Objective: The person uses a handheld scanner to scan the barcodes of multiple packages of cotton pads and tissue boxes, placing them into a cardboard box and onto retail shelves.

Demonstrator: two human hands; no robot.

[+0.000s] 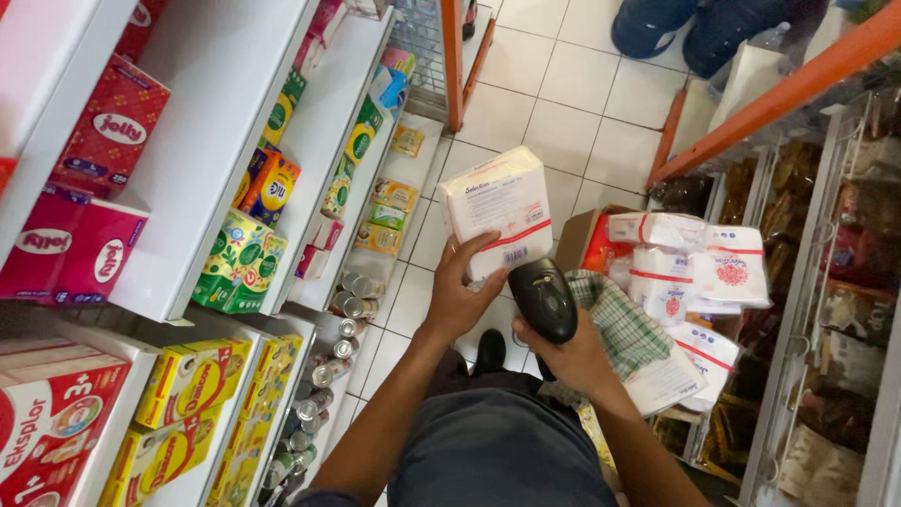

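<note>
Standing in a shop aisle, looking down past dark trousers to a white tile floor. Left hand clamped on a white tissue pack with a red band, held up at waist height over the floor, fingers wrapped round its lower edge. Right hand closed round the grip of a black scanner, its head just below the pack, touching or nearly so; cannot tell which. A green checked cloth draped by the right wrist.

Judging by this: one pack lifted out and presented to the scanner, the scan itself under way or about to be; no way of telling whether it has registered. More white packs with red bands piled in a cardboard box just to the right, apparently waiting their turn, so most of the batch looks left to handle.

On the left, white shelves with boxed goods: red and pink boxes above, yellow and green cartons lower, small tins along the bottom rows. On the right, a rack of dark packets under an orange rail.
</note>
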